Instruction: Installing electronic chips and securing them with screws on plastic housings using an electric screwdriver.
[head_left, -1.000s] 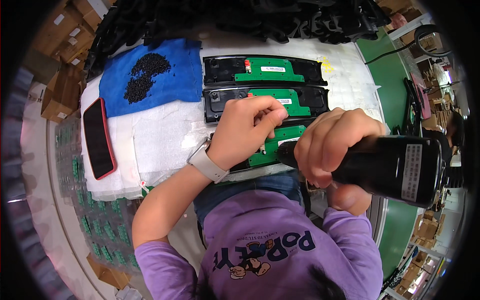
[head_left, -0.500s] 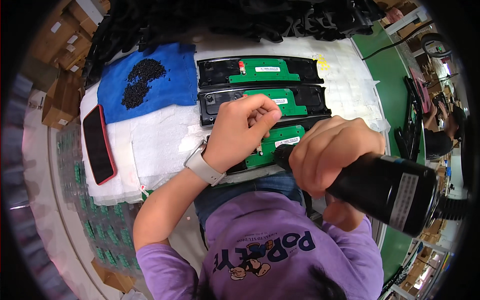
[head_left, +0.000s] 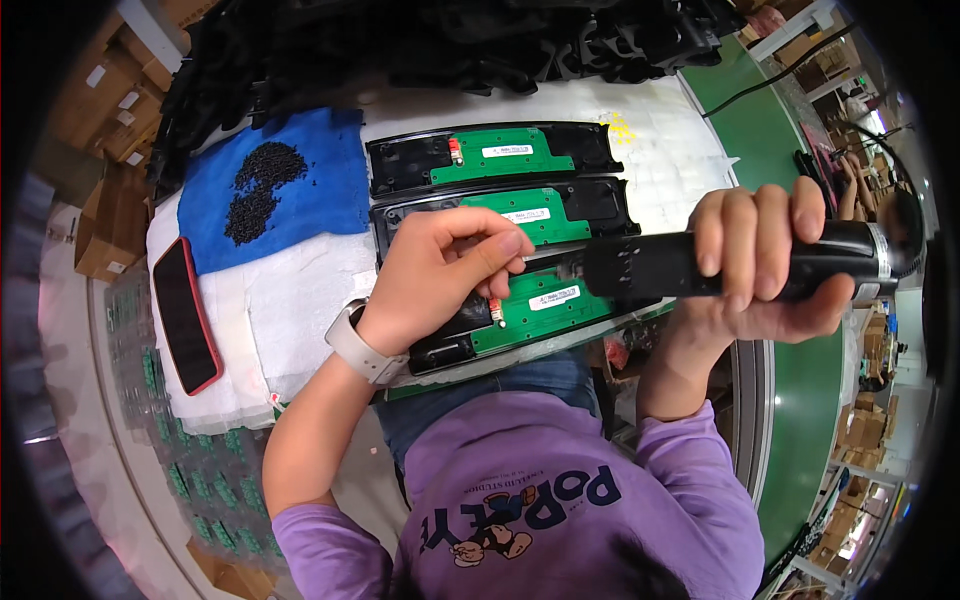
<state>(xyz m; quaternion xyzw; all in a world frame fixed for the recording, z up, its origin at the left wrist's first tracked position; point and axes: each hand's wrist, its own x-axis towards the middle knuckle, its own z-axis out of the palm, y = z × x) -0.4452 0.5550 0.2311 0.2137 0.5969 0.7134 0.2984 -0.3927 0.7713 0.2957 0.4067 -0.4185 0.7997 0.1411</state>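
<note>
My right hand (head_left: pixel 765 250) is wrapped round a black electric screwdriver (head_left: pixel 645 266), held level with its tip pointing left. My left hand (head_left: pixel 430 275) is pinched, thumb against fingers, close to the screwdriver's tip; anything in the pinch is too small or hidden to make out. Beneath both hands lies the nearest black plastic housing (head_left: pixel 440 352), carrying a green circuit board (head_left: pixel 540 322) with a small red-and-white part. Beyond it are a middle housing (head_left: pixel 605 200), partly covered by my left hand, and a far housing (head_left: pixel 400 168), each with a green board.
A blue cloth (head_left: pixel 335 185) bears two joined heaps of small black pieces (head_left: pixel 270 165), seemingly screws. A phone (head_left: pixel 188 325) with a red edge lies left on the white table cover (head_left: pixel 290 310). Black parts (head_left: pixel 440 45) are piled along the back. Another person's arm (head_left: pixel 855 185) shows far right.
The screwdriver has swung from slanting down at the nearest board to level above it, its tip now by my left fingers. My right hand rose and turned; my left hand shifted slightly left.
</note>
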